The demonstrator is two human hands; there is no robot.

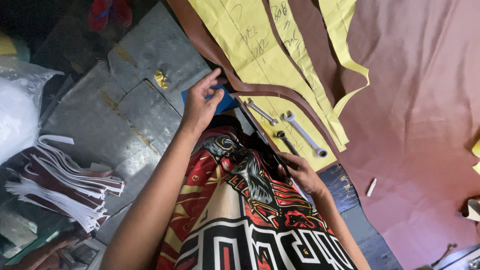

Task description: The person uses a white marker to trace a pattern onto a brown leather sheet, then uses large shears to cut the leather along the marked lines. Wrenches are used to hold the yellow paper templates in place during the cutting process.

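On the desk (425, 165) in front of me lies a big sheet of brown leather (410, 100) with yellow paper patterns (250, 45) on top. My left hand (202, 102) pinches the leather's edge, thumb and fingers closed on it, just above a blue card (227, 102). My right hand (300, 172) is lower down at the same edge, fingers curled on something dark; I cannot tell what. Three metal wrenches (300, 131) lie on the yellow paper between my hands. A small white chalk (371, 187) sits apart on the leather.
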